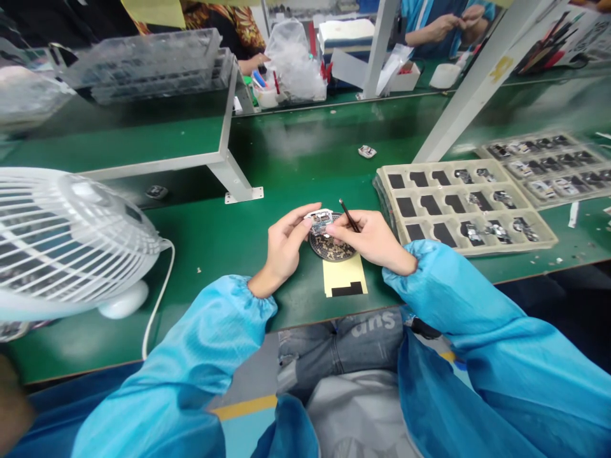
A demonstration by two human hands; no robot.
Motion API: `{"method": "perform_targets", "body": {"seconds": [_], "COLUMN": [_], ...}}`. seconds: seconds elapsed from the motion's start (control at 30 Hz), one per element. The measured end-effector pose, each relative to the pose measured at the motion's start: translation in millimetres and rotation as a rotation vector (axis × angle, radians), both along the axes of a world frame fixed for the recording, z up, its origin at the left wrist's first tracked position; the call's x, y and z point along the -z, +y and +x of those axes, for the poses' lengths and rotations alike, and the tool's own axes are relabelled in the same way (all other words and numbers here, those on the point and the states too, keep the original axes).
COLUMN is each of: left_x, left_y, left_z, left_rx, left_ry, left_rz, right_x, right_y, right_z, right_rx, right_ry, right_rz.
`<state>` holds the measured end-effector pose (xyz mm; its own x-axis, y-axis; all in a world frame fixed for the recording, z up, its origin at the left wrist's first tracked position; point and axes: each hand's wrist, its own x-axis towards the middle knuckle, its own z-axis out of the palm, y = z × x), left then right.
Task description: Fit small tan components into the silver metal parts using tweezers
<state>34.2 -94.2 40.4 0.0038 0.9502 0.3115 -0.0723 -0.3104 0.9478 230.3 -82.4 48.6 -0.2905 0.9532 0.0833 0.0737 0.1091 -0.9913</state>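
My left hand point(285, 245) pinches a small white and blue electronic part point(319, 221) from the left, just above a round dark circuit board point(331, 247) on the green bench. My right hand point(375, 240) touches the same part from the right, fingers closed, and holds thin dark tweezers point(349, 215) that stick up and away. A yellow backing sheet point(344, 278) with a black strip lies on the bench just below the round board. Both arms wear blue sleeves.
A beige compartment tray point(465, 205) with several small parts sits to the right, a second tray point(548, 160) behind it. A white desk fan point(62, 238) stands at the left. A raised shelf point(143, 137) carries clear trays; white posts rise at the back. Other people work across the bench.
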Motion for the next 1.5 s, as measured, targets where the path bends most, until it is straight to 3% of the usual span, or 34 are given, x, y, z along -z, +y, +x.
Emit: {"method": "perform_targets", "body": {"seconds": [0.17,0.33,0.47,0.7,1.0,1.23,1.5], "left_x": [7.6,13.6,9.7,10.4,12.0,11.2,12.7], "left_y": [7.6,15.0,13.3,13.2,14.1,12.4,9.5], "left_z": [-4.3,-8.4,-7.3,-7.1,-7.9,-8.4,-7.1], "left_rx": [0.007,0.124,0.189,0.206,0.240,0.265,0.260], "left_ry": [-0.034,-0.016,0.027,0.036,0.044,-0.047,-0.010], "left_rz": [-0.113,-0.268,-0.249,-0.247,-0.154,-0.146,-0.075], "right_x": [-6.5,-8.9,-2.2,2.4,-0.3,-1.2,0.6], "right_y": [-2.5,-6.5,-6.4,-3.3,0.0,3.0,6.6], "right_z": [0.0,-0.1,-0.5,0.4,-0.3,0.3,-0.7], "right_rx": [-0.046,-0.140,-0.162,-0.162,0.047,0.051,0.111], "right_ry": [-0.055,-0.205,-0.249,-0.332,-0.232,-0.123,-0.065], "right_rz": [0.043,0.083,0.112,0.304,0.157,0.010,-0.045]}}
